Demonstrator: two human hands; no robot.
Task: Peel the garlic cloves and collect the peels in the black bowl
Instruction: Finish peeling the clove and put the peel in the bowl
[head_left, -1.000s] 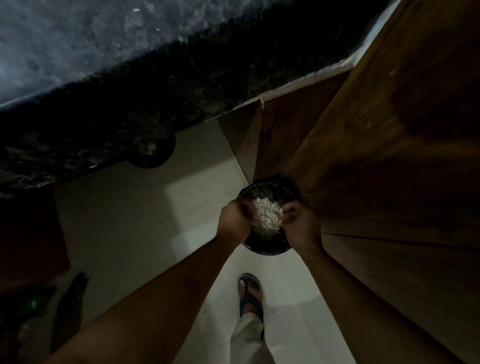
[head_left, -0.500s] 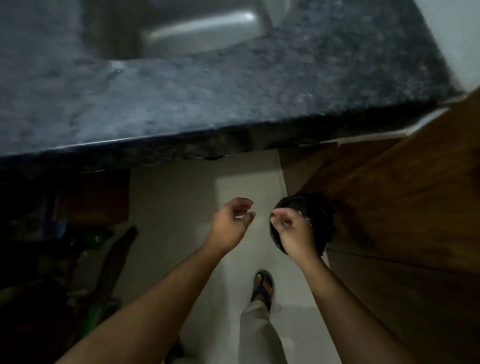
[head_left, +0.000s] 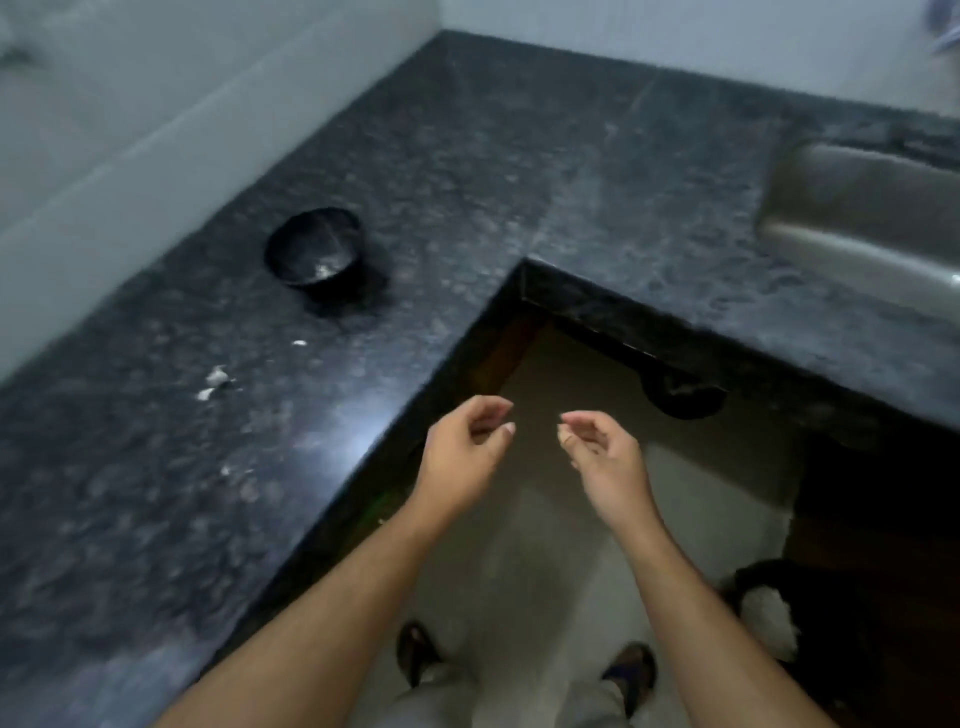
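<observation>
Hands hang loose over the floor inside the table's inner corner: the left hand (head_left: 462, 447) and right hand (head_left: 605, 457) both have slack, half-curled fingers and hold nothing, whereas half a second ago the right hand was at a dark bowl down by the cabinet. The black bowl (head_left: 316, 254) now in view stands on the table near the wall edge, with pale peel scraps (head_left: 215, 382) nearer the front.

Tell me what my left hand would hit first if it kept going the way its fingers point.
Probably nothing soon: the left hand points right, toward the right hand, across open floor. Depth is unclear, so the two may simply pass.
</observation>
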